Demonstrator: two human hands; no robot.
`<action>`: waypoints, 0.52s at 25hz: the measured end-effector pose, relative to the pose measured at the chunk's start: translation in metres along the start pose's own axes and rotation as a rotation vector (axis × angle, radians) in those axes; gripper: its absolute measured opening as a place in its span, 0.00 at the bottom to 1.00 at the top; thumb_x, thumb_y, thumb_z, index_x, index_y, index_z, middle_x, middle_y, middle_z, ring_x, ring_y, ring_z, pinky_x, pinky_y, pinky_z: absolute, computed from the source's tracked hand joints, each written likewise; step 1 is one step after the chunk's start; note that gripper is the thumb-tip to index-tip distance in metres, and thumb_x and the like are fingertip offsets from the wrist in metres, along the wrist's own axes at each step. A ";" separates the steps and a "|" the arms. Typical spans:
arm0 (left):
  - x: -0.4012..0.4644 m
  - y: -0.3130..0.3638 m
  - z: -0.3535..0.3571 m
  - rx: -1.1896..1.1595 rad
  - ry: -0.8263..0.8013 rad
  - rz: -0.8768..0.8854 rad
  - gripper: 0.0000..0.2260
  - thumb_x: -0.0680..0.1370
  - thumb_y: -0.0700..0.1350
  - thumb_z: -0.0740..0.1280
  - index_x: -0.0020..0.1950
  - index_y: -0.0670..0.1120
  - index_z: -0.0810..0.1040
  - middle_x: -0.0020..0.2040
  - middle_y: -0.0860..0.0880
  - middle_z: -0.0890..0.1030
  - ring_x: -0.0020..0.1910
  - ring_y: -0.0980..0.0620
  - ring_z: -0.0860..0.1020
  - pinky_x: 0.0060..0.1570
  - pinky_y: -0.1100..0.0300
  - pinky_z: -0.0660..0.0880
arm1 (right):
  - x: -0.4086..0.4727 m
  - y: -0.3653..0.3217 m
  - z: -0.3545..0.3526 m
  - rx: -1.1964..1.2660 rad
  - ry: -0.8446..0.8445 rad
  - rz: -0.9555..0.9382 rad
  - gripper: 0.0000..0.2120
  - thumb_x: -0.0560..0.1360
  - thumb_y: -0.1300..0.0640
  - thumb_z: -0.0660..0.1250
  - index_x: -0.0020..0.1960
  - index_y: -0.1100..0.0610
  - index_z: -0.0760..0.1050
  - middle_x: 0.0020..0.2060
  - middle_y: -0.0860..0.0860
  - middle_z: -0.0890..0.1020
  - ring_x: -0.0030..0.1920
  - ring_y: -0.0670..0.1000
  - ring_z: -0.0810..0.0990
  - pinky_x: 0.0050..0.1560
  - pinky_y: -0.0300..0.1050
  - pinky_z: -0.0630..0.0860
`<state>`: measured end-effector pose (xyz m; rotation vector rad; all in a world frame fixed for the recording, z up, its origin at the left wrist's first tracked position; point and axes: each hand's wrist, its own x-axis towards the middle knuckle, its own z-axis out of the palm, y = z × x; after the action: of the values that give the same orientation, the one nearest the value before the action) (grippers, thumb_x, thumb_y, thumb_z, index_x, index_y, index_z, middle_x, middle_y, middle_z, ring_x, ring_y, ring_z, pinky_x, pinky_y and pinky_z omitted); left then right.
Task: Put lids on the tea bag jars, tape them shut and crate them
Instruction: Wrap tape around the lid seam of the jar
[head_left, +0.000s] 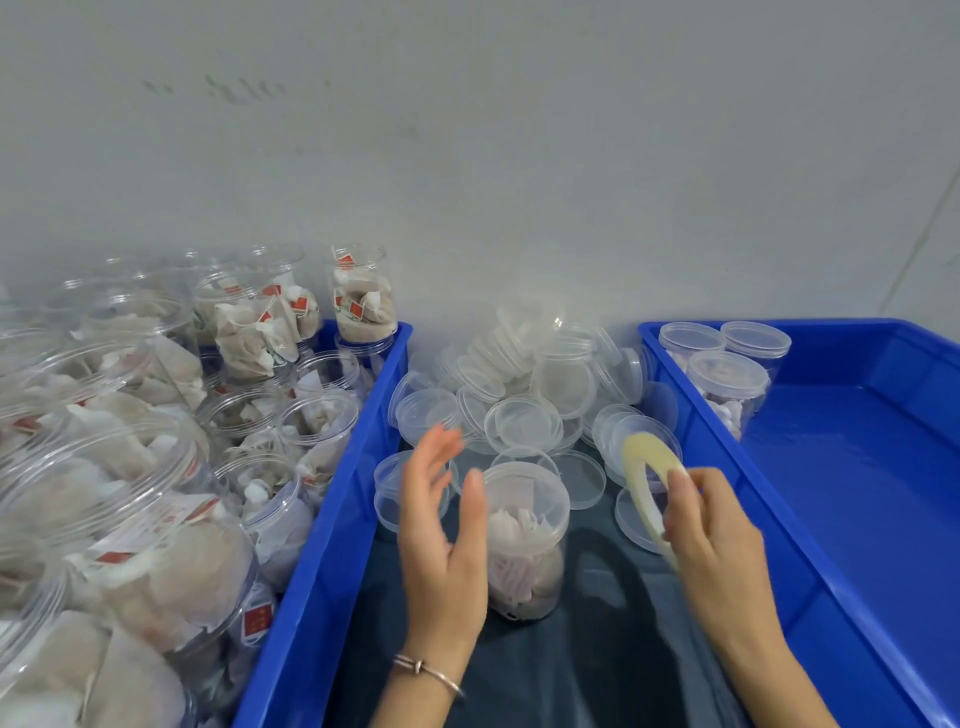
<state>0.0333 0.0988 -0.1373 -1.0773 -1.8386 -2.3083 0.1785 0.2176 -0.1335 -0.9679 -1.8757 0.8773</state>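
A clear jar (527, 540) of tea bags stands upright on the dark table top, with a clear lid on it. My left hand (441, 525) is just left of the jar, fingers straight and spread, thumb alongside the jar wall. My right hand (711, 535) pinches a pale yellowish roll of tape (647, 483) to the right of the jar. A heap of loose clear lids (524, 395) lies behind the jar against the wall.
A blue crate (322, 519) on the left is packed with several open jars of tea bags (249, 332). Another blue crate (852, 467) on the right holds three lidded jars (727, 389) in its far left corner. A grey wall is behind.
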 end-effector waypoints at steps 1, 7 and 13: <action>0.009 0.013 0.002 0.007 -0.081 0.007 0.20 0.76 0.57 0.61 0.68 0.59 0.66 0.65 0.61 0.74 0.65 0.60 0.73 0.65 0.59 0.71 | -0.002 -0.012 -0.001 0.046 0.015 -0.098 0.16 0.78 0.37 0.56 0.44 0.49 0.71 0.32 0.45 0.77 0.30 0.45 0.73 0.29 0.34 0.67; 0.032 0.046 0.023 0.135 -0.617 -0.077 0.32 0.76 0.67 0.54 0.77 0.55 0.57 0.75 0.62 0.61 0.72 0.70 0.57 0.73 0.63 0.58 | -0.022 -0.042 0.006 0.039 -0.141 -0.461 0.15 0.78 0.35 0.51 0.53 0.44 0.66 0.33 0.39 0.74 0.30 0.41 0.73 0.32 0.28 0.64; 0.027 0.049 0.017 0.362 -0.513 0.071 0.30 0.76 0.63 0.55 0.75 0.51 0.64 0.68 0.64 0.65 0.64 0.79 0.58 0.64 0.79 0.57 | -0.023 -0.041 0.010 -0.147 -0.147 -0.484 0.18 0.77 0.33 0.46 0.57 0.41 0.64 0.44 0.31 0.73 0.41 0.39 0.73 0.39 0.32 0.63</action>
<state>0.0408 0.1086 -0.0804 -1.7393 -2.2071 -1.6596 0.1664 0.1768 -0.1115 -0.5005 -2.1954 0.5344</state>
